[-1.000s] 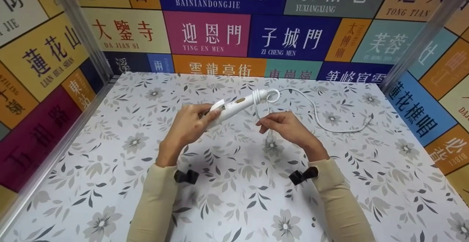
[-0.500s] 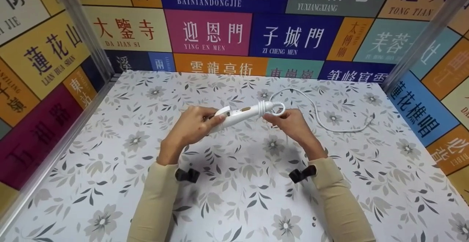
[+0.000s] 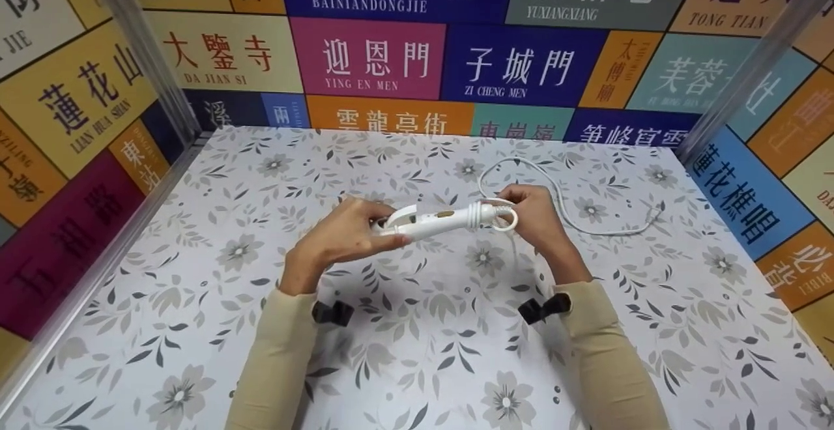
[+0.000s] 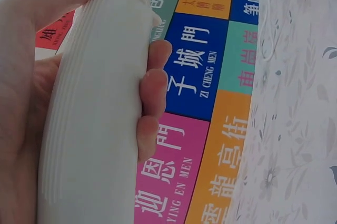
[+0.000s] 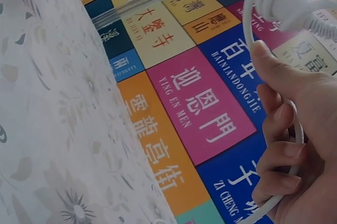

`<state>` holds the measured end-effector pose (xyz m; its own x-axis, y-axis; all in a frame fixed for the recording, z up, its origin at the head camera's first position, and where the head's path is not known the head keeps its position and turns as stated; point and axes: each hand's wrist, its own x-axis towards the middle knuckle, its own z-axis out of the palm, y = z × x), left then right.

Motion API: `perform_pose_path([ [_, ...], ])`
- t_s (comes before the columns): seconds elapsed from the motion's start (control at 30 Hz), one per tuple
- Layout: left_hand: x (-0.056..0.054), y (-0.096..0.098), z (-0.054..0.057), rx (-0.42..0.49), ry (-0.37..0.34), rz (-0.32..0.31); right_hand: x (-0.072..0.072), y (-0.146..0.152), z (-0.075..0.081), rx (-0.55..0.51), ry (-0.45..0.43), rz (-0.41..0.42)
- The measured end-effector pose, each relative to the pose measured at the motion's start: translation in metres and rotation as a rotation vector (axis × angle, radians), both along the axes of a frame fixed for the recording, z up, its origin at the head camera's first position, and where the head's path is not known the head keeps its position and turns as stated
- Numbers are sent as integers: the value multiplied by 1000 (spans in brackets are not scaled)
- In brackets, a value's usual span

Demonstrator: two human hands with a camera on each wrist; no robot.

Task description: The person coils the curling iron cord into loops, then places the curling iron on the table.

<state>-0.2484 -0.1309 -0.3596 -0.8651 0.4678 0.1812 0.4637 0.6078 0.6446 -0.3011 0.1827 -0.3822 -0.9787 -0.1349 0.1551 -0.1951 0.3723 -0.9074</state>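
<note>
My left hand [image 3: 345, 228] grips a white curling iron [image 3: 440, 223] by its thick body, which shows fine ridges in the left wrist view [image 4: 100, 103]. Its lever stands raised near my fingers, and a small gold-brown panel sits on the handle. Turns of white cord [image 3: 474, 215] are wound round the handle's right end. At that end my right hand [image 3: 537, 218] holds the cord; in the right wrist view the cord [image 5: 299, 124] runs under the curled fingers, with the thumb near the wound turns. The iron's far left end is hidden by my left hand.
A loose stretch of cord [image 3: 609, 233] curves across the flower-patterned table [image 3: 404, 365] to the right, its end near the right side. Coloured sign panels [image 3: 368, 58] stand behind and at both sides. Black wrist mounts [image 3: 333, 313] sit on both sleeves.
The curling iron has come down towards me and tilted closer to level. My right hand has moved right and up with the cord, from below the handle to beside its end. The left thumb has shifted lower.
</note>
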Motion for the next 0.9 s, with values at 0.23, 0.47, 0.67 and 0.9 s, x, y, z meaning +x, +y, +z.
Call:
perform_pose_path([
  [0.23, 2, 0, 2, -23, -65, -10, 10, -3, 16, 48, 31, -26],
  [0.47, 3, 4, 0, -42, -103, 4, 21, -4, 26, 110, 92, 19],
  [0.67, 4, 9, 0, -110, -74, 19, 30, -8, 32, 149, 85, 53],
  [0.9, 4, 8, 3, -128, -12, 60, 46, -18, 45, 214, 178, 70],
])
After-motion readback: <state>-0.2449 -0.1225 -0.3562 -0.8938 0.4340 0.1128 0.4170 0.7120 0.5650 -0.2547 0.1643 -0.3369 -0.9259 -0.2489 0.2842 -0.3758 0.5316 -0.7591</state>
